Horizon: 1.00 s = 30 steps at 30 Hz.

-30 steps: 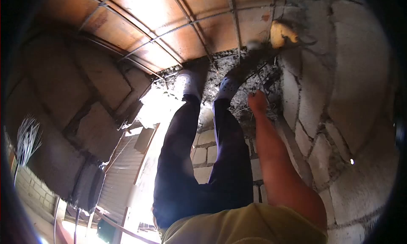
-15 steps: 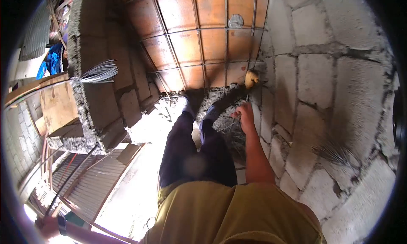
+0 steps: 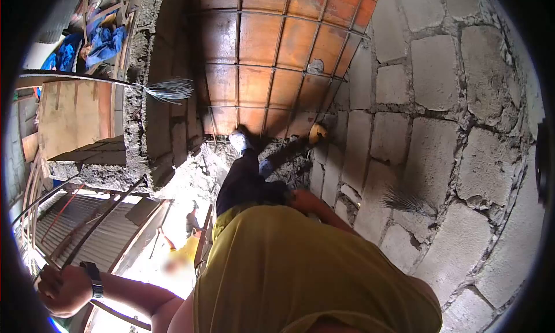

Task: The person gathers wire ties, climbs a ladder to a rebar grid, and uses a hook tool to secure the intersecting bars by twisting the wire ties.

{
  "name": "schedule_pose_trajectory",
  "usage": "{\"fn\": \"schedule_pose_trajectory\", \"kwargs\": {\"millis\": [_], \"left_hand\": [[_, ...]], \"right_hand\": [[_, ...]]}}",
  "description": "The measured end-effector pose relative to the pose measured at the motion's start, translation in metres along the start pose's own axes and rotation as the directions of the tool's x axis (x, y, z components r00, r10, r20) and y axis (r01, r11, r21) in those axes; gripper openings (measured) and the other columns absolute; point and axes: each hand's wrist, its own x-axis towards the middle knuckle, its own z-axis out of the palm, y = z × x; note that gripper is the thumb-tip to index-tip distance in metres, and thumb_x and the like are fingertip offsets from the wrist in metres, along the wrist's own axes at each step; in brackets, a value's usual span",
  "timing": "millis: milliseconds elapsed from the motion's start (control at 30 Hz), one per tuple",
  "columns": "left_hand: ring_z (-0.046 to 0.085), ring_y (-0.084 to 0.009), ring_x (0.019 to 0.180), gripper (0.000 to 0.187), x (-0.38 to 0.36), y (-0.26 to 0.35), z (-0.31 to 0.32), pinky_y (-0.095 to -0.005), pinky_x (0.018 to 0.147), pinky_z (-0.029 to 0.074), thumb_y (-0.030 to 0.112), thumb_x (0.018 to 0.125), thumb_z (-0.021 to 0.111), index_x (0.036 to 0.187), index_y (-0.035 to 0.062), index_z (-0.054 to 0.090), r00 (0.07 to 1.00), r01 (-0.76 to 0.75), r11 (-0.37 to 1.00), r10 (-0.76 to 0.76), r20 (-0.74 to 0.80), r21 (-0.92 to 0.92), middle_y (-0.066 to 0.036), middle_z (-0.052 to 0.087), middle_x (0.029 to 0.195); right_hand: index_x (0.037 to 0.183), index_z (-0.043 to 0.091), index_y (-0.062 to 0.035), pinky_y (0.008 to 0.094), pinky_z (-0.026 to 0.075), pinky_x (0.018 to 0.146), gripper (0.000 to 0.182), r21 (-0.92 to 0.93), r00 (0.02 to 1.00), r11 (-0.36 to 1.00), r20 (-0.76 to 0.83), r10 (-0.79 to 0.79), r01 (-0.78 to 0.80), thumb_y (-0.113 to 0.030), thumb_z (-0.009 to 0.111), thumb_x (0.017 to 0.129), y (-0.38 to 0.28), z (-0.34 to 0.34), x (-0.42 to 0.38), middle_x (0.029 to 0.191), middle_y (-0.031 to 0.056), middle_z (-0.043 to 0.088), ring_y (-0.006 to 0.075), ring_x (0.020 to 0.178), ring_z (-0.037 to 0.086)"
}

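Note:
At the lower left, my left hand [image 3: 65,289], with a dark watch [image 3: 92,280] on its wrist, is closed around the lower end of a dark steel bar [image 3: 99,228]. The bar slants up toward the broken edge of a block wall [image 3: 139,159]. My right hand [image 3: 300,200] is beside my dark trousers at thigh height, partly behind my yellow-olive shirt; its fingers are hidden. My feet [image 3: 238,141] stand on rough, rubbly concrete at the base of an orange-brown panel [image 3: 254,84] with a steel bar grid [image 3: 277,67] before it.
A concrete block wall [image 3: 433,78] rises on the right, with dark wiry strands [image 3: 407,202] against it. On the left, thin wires [image 3: 169,91] fan out. A rounded yellow object [image 3: 317,133] sits by the grid's base. Below are corrugated sheets [image 3: 87,223] and another person [image 3: 188,249].
My view has shifted and turned. My right hand has gone from in front of the right wall back to my thigh. My left hand stays at the bar. The person below has come into view.

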Motion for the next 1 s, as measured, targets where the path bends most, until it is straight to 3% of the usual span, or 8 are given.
{"fn": "schedule_pose_trajectory", "kwargs": {"millis": [100, 200, 267, 467, 667, 767, 900, 1000], "left_hand": [[0.061, -0.0245, 0.055, 0.029, -0.007, 0.027, 0.004, -0.0354, 0.056, 0.046, 0.025, 0.079, 0.066, 0.063, 0.0035, 0.054, 0.954, 0.297, 0.917, -0.274, 0.120, -0.265, -0.013, 0.055, 0.055], [0.049, -0.0226, 0.046, 0.035, -0.003, 0.018, -0.001, -0.0330, 0.049, 0.042, 0.028, 0.083, 0.058, 0.056, 0.0078, 0.049, 0.934, 0.350, 0.885, -0.304, 0.187, -0.307, -0.007, 0.044, 0.051], [0.024, -0.0122, 0.042, 0.032, -0.036, 0.079, 0.062, -0.0281, 0.044, 0.025, 0.027, 0.087, 0.046, 0.059, 0.0137, 0.039, 0.972, 0.235, 0.972, -0.235, 0.004, -0.010, 0.003, 0.023, 0.047], [0.018, -0.0097, 0.045, 0.036, -0.035, 0.073, 0.050, -0.0266, 0.043, 0.020, 0.034, 0.094, 0.040, 0.063, 0.0144, 0.042, 0.981, 0.194, 0.978, -0.192, 0.043, -0.074, 0.003, 0.021, 0.052], [0.031, -0.0139, 0.043, 0.033, -0.045, 0.077, 0.030, -0.0300, 0.039, 0.028, 0.035, 0.094, 0.042, 0.075, 0.0094, 0.052, 0.994, -0.085, 0.972, 0.068, 0.085, 0.218, -0.001, 0.035, 0.057], [0.064, -0.0299, 0.078, 0.029, -0.043, 0.080, -0.005, -0.0350, 0.062, 0.053, 0.025, 0.097, 0.047, 0.111, -0.0003, 0.051, 0.921, 0.347, 0.907, -0.282, 0.268, -0.237, -0.020, 0.062, 0.098], [0.061, -0.0341, 0.106, 0.052, -0.070, 0.112, -0.036, -0.0407, 0.080, 0.056, 0.019, 0.095, 0.059, 0.136, -0.0027, 0.036, 0.926, 0.164, 0.971, -0.213, 0.311, 0.175, -0.024, 0.054, 0.124], [0.061, -0.0221, 0.101, 0.052, -0.123, 0.106, -0.112, -0.0282, 0.078, 0.052, 0.012, 0.088, 0.069, 0.132, 0.0025, 0.044, 0.814, 0.405, 0.850, -0.504, 0.290, 0.337, -0.017, 0.053, 0.128]], "right_hand": [[0.098, 0.065, 0.0001, 0.0392, 0.048, 0.074, 0.040, 0.227, 0.983, 0.974, 0.174, -0.060, 0.019, -0.035, 0.068, 0.081, -0.006, -0.035, 0.010, 0.085, 0.0129, 0.067, 0.0216, 0.079, 0.062], [0.100, 0.065, 0.0012, 0.0371, 0.049, 0.075, 0.033, 0.412, 0.906, 0.815, -0.075, -0.417, 0.408, -0.028, 0.065, 0.084, -0.020, -0.058, -0.015, 0.082, 0.0114, 0.067, 0.0208, 0.077, 0.060], [0.103, 0.066, 0.0013, 0.0361, 0.049, 0.077, 0.030, 0.303, 0.948, 0.935, 0.197, -0.250, 0.184, -0.023, 0.063, 0.085, -0.036, -0.079, -0.012, 0.085, 0.0106, 0.068, 0.0203, 0.080, 0.062], [0.099, 0.066, 0.0000, 0.0345, 0.049, 0.074, 0.029, -0.051, 0.899, 0.950, 0.342, -0.274, 0.308, -0.024, 0.065, 0.083, -0.078, -0.113, 0.019, 0.084, 0.0100, 0.067, 0.0126, 0.080, 0.059], [0.091, 0.067, -0.0001, 0.0345, 0.047, 0.068, 0.033, 0.017, 0.923, 0.965, 0.288, -0.255, 0.261, -0.032, 0.067, 0.084, -0.062, -0.111, 0.053, 0.078, 0.0074, 0.066, 0.0151, 0.072, 0.058], [0.092, 0.068, -0.0026, 0.0311, 0.044, 0.063, 0.038, 0.220, 0.947, 0.961, 0.232, -0.220, 0.170, -0.040, 0.066, 0.085, -0.052, -0.118, 0.076, 0.075, 0.0034, 0.065, 0.0134, 0.068, 0.058], [0.092, 0.067, -0.0056, 0.0279, 0.037, 0.050, 0.035, 0.329, 0.997, 0.942, 0.016, -0.077, 0.068, -0.040, 0.067, 0.085, -0.024, -0.140, 0.105, 0.069, 0.0019, 0.062, 0.0111, 0.055, 0.052], [0.092, 0.066, -0.0065, 0.0274, 0.032, 0.042, 0.035, 0.373, 1.000, 0.928, -0.018, 0.018, -0.010, -0.041, 0.067, 0.085, -0.013, -0.161, 0.117, 0.064, 0.0009, 0.058, 0.0111, 0.046, 0.046]]}}
